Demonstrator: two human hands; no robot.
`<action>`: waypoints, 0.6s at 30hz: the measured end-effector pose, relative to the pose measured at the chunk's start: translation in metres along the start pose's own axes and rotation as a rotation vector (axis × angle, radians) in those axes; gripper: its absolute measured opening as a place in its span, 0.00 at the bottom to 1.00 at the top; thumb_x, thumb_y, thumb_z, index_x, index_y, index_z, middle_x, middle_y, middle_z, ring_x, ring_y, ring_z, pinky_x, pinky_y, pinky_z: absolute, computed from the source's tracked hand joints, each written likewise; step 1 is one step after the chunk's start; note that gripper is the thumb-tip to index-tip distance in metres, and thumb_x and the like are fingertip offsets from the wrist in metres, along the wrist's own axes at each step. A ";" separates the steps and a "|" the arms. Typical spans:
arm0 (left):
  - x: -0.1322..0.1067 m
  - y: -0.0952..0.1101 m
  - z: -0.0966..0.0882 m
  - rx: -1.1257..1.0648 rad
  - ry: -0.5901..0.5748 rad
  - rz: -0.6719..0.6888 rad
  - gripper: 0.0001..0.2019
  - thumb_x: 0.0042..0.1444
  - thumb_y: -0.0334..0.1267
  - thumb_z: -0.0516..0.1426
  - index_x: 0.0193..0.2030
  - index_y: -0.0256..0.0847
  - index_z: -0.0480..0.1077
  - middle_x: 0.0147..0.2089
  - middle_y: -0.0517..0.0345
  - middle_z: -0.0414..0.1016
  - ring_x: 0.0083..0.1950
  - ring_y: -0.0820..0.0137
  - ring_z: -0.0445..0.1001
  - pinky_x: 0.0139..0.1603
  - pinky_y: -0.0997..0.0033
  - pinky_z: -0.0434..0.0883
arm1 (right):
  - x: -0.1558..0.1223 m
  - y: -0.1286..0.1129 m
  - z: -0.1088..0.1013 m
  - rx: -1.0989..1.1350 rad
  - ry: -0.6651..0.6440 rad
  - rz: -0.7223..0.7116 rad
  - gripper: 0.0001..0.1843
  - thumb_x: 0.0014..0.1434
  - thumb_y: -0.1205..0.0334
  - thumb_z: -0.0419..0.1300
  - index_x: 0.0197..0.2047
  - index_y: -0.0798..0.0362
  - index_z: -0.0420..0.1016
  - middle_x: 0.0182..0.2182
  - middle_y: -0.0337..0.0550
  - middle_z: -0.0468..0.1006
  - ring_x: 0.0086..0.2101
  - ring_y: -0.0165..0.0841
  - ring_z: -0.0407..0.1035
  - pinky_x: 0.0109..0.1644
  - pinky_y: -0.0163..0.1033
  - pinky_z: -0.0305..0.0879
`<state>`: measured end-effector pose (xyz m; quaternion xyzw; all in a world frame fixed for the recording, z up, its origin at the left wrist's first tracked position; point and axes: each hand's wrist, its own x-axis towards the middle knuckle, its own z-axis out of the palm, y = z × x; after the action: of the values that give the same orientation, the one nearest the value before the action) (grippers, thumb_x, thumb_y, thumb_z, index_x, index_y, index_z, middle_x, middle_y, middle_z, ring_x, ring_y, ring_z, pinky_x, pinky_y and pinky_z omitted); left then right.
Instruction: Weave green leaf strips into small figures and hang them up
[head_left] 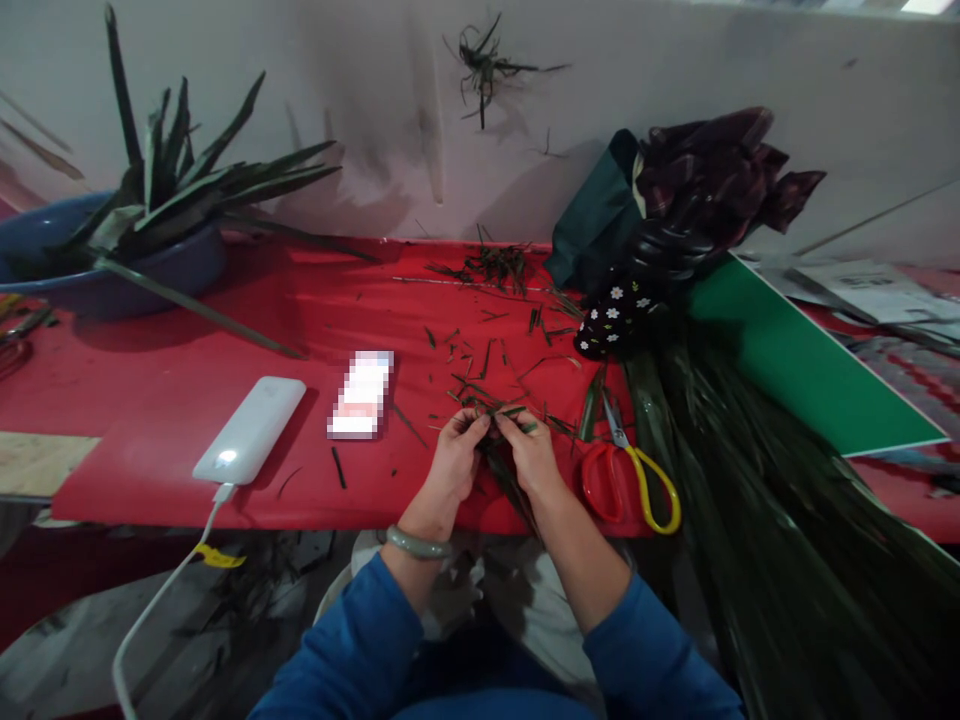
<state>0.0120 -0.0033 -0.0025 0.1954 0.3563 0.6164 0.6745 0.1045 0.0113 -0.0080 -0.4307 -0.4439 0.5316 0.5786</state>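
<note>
Close together over the table's front edge, my left hand (456,455) and my right hand (531,455) pinch dark green leaf strips (510,480) between thumbs and fingertips. The strips' lower ends hang down between my wrists. How the strips cross at my fingertips is too small to make out. Right of my right hand lie scissors (618,428) with one red and one yellow handle loop, blades pointing away from me. Cut leaf scraps (469,385) are scattered on the red tabletop (300,300) just beyond my fingers.
A white power bank (251,428) with a cable and a lit phone (361,395) lie to the left. Behind them stands a blue basin (172,270) of long spiky leaves. On the right are a long leaf bundle (750,500), a green board (810,370) and a dark bag (596,210).
</note>
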 end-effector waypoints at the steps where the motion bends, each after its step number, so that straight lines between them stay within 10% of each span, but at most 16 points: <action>1: 0.000 0.000 0.000 -0.004 -0.020 0.005 0.05 0.42 0.33 0.58 0.26 0.37 0.64 0.22 0.65 0.66 0.25 0.80 0.65 0.29 0.79 0.61 | 0.000 0.000 0.001 0.012 0.014 0.011 0.05 0.46 0.62 0.58 0.23 0.55 0.69 0.20 0.34 0.67 0.23 0.25 0.61 0.28 0.31 0.58; 14: 0.005 0.007 -0.009 -0.188 0.026 0.054 0.06 0.43 0.32 0.57 0.30 0.38 0.66 0.27 0.62 0.70 0.30 0.76 0.70 0.36 0.75 0.65 | 0.001 -0.001 -0.011 0.077 0.081 0.074 0.12 0.48 0.56 0.55 0.36 0.51 0.62 0.27 0.34 0.69 0.25 0.25 0.64 0.26 0.30 0.58; 18: 0.009 0.008 -0.014 -0.244 0.115 0.113 0.06 0.43 0.33 0.58 0.30 0.38 0.66 0.28 0.60 0.71 0.33 0.75 0.71 0.40 0.72 0.65 | -0.005 0.002 -0.013 -0.236 -0.159 0.022 0.15 0.42 0.59 0.61 0.35 0.52 0.65 0.27 0.36 0.70 0.28 0.28 0.65 0.30 0.33 0.60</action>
<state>-0.0040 0.0046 -0.0082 0.0962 0.3054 0.7024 0.6357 0.1162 0.0058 -0.0134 -0.4570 -0.5433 0.5143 0.4810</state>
